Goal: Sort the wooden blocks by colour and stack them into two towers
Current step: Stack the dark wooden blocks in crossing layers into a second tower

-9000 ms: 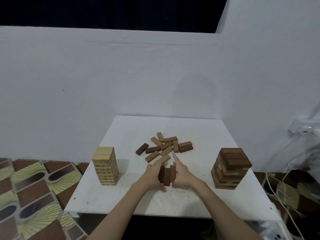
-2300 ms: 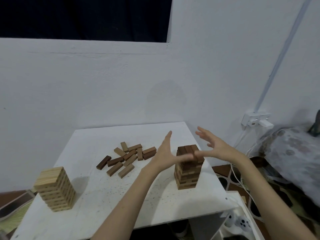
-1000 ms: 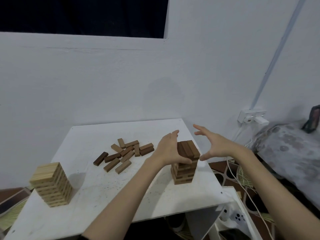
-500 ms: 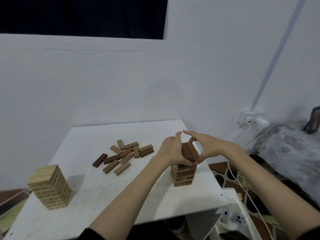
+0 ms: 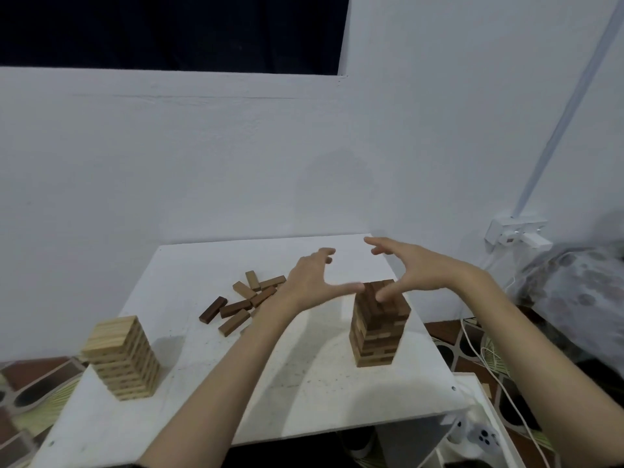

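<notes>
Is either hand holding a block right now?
No, the left hand and right hand are spread open, empty, around the dark tower.

My left hand (image 5: 312,282) and right hand (image 5: 417,270) are bare, both forearms uncovered, with no rings, watch or gloves

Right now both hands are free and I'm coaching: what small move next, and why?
Probably reach the left hand back to the loose brown blocks, since neither it nor the right hand holds anything above the dark tower.
</notes>
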`<move>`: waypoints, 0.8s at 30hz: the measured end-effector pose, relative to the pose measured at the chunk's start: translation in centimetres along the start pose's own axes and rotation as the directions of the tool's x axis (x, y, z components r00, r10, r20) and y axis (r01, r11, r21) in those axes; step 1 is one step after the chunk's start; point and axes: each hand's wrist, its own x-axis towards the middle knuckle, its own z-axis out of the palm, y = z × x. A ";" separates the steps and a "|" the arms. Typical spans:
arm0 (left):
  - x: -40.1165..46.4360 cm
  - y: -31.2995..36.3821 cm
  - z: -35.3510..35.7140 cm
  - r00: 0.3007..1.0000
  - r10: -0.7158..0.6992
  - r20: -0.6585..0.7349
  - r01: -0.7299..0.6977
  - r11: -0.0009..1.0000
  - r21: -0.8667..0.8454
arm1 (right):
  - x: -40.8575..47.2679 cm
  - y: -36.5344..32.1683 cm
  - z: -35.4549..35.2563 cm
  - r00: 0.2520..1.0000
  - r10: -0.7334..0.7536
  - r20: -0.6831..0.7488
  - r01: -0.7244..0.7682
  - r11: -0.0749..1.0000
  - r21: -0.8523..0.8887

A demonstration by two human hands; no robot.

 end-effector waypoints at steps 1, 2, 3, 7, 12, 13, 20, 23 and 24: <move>-0.2 -1.2 -0.6 0.998 -0.021 -0.052 0.020 1.000 -0.017 | 0.1 -0.8 0.5 0.998 -0.026 -0.052 0.028 0.999 0.027; -0.5 -2.5 -1.2 0.994 -0.037 -0.101 0.033 0.999 -0.038 | 0.5 -1.7 1.2 0.993 -0.049 -0.108 0.056 0.996 0.063; -0.9 -3.8 -1.5 0.989 -0.052 -0.139 0.042 0.996 -0.073 | 0.7 -2.5 2.0 0.985 -0.066 -0.157 0.084 0.990 0.109; -3.1 -8.9 -1.9 0.972 -0.130 -0.195 0.104 0.985 -0.139 | 2.9 -6.1 7.4 0.980 -0.099 -0.175 0.143 0.954 0.263; -3.9 -15.2 -0.8 0.943 -0.209 -0.259 0.192 0.977 -0.087 | 8.0 -6.8 16.4 0.993 -0.017 -0.119 0.055 0.944 0.325; -3.8 -15.9 -0.8 0.934 -0.205 -0.294 0.212 0.977 -0.008 | 9.1 -6.7 17.9 0.990 0.037 -0.139 0.008 0.952 0.306; 0.4 -20.3 -0.9 0.912 -0.324 -0.253 0.399 0.846 0.354 | 16.5 -6.6 22.1 0.942 0.200 -0.269 -0.228 0.970 -0.079; 2.5 -21.4 -0.6 0.896 -0.404 -0.184 0.444 0.798 0.408 | 19.1 -6.7 22.6 0.948 0.209 -0.239 -0.250 0.955 -0.157; 3.0 -21.6 -0.5 0.896 -0.415 -0.159 0.442 0.793 0.420 | 19.7 -6.7 22.8 0.952 0.211 -0.224 -0.251 0.954 -0.167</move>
